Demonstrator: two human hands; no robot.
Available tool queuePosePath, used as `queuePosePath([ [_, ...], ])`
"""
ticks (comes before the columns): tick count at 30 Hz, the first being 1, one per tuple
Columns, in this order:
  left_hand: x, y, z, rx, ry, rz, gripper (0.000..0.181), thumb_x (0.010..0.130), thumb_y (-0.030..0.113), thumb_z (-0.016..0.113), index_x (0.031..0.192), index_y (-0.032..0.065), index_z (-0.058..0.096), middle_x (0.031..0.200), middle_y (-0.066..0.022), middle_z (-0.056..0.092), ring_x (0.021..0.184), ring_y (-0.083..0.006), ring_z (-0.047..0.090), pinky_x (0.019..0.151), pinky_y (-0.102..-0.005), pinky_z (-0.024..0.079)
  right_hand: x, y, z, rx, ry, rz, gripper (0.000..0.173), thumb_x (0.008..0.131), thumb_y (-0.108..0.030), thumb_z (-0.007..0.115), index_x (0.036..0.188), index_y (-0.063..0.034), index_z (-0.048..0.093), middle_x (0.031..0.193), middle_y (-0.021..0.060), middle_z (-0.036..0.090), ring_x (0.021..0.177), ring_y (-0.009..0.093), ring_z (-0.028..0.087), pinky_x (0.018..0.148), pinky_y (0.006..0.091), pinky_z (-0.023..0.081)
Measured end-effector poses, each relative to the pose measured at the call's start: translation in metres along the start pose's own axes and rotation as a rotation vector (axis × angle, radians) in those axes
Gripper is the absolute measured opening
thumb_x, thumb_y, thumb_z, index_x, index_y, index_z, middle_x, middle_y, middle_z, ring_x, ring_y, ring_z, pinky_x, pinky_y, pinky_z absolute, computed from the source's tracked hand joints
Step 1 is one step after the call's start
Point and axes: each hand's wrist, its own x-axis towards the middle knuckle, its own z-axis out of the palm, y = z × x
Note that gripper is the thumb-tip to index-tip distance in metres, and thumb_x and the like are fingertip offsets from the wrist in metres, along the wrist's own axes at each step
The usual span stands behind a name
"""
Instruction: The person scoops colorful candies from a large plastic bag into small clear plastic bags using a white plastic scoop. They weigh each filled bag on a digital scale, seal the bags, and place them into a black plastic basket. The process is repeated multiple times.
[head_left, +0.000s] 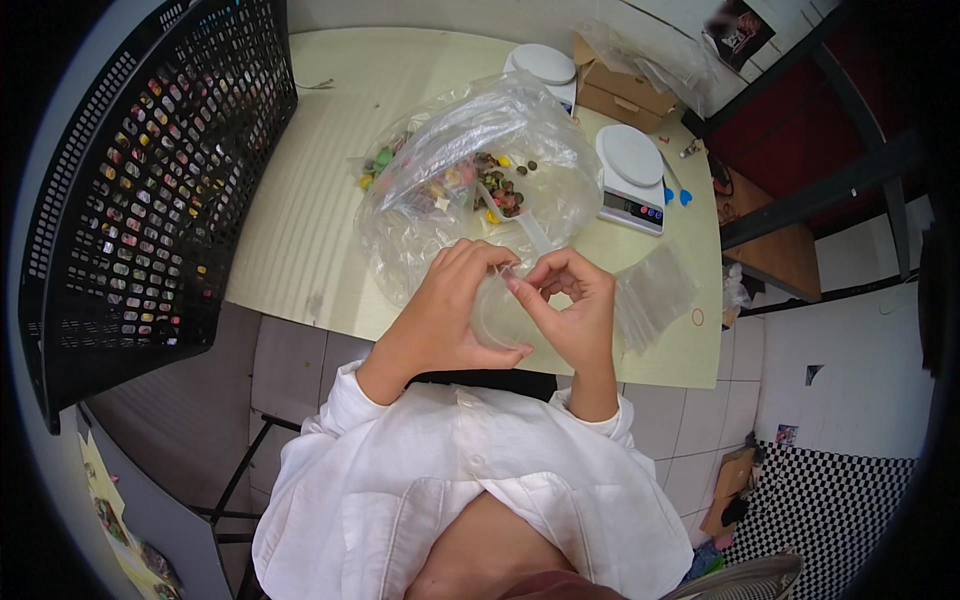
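Note:
My left hand (457, 307) curves around a small clear plastic bag (495, 311), its thumb at the lower side and its fingers at the upper edge. Thumb and forefinger of my right hand (570, 300) pinch the same bag near its top. Just beyond both hands lies a large clear plastic bag (480, 127), its mouth spread open. Inside it are small brown, green and yellow pieces (501, 187), and a translucent plastic scoop (532, 229) rests among them. Right of my right hand, a stack of flat clear zip bags (656, 292) lies on the table.
A white digital kitchen scale (632, 169) stands on the pale table (300, 262), with a second scale (544, 64) farther back. Behind them is a cardboard box (626, 94). A tall black perforated plastic basket (165, 195) holding colourful packets rises at the left.

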Motion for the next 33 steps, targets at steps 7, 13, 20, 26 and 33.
queuePosePath([
  [7, 0.001, 0.002, -0.009, -0.034, 0.018, -0.038, 0.061, 0.052, 0.025, 0.077, 0.100, 0.0019, 0.049, 0.090, -0.0117, 0.053, 0.084, -0.0278, 0.050, 0.078, -0.0348, 0.038, -0.003, -0.011, -0.010, -0.132, -0.195, -0.196, 0.010, 0.068, -0.004, 0.068, 0.078, -0.0059, 0.066, 0.077, 0.0041, 0.049, 0.072, 0.014, 0.050, 0.059, 0.0249, 0.040],
  [13, -0.011, 0.010, -0.040, -0.127, 0.010, -0.124, 0.056, 0.054, 0.023, 0.076, 0.099, -0.0014, 0.054, 0.094, -0.0120, 0.058, 0.078, -0.0215, 0.057, 0.071, -0.0304, 0.045, -0.004, -0.009, -0.018, -0.129, -0.127, -0.229, 0.009, 0.072, -0.007, 0.065, 0.081, -0.0037, 0.066, 0.075, 0.0058, 0.048, 0.069, 0.017, 0.050, 0.060, 0.0266, 0.040],
  [20, -0.053, -0.024, -0.078, -0.486, 0.272, -0.158, 0.055, 0.056, 0.021, 0.072, 0.101, -0.0046, 0.053, 0.095, -0.0142, 0.057, 0.087, -0.0237, 0.059, 0.072, -0.0326, 0.046, 0.011, 0.055, -0.012, -0.883, 0.162, -0.121, 0.019, 0.075, -0.015, 0.064, 0.087, -0.0008, 0.062, 0.079, 0.0110, 0.054, 0.075, 0.022, 0.055, 0.066, 0.0301, 0.043],
  [26, -0.026, 0.001, -0.069, 0.150, 0.258, -0.310, 0.056, 0.055, 0.022, 0.075, 0.100, -0.0010, 0.051, 0.091, -0.0114, 0.057, 0.086, -0.0229, 0.057, 0.076, -0.0328, 0.043, 0.017, 0.082, -0.011, -0.603, 0.172, 0.007, 0.024, 0.074, -0.009, 0.067, 0.095, 0.0011, 0.062, 0.084, 0.0115, 0.061, 0.075, 0.019, 0.060, 0.064, 0.0274, 0.046],
  [33, 0.000, 0.000, -0.046, 0.350, 0.144, -0.205, 0.055, 0.053, 0.023, 0.076, 0.098, 0.0026, 0.051, 0.085, -0.0103, 0.055, 0.083, -0.0270, 0.053, 0.075, -0.0351, 0.040, 0.007, 0.099, -0.020, -0.079, 0.306, 0.176, 0.027, 0.077, -0.002, 0.063, 0.103, 0.0048, 0.059, 0.091, 0.0083, 0.061, 0.073, 0.011, 0.058, 0.064, 0.0219, 0.046],
])
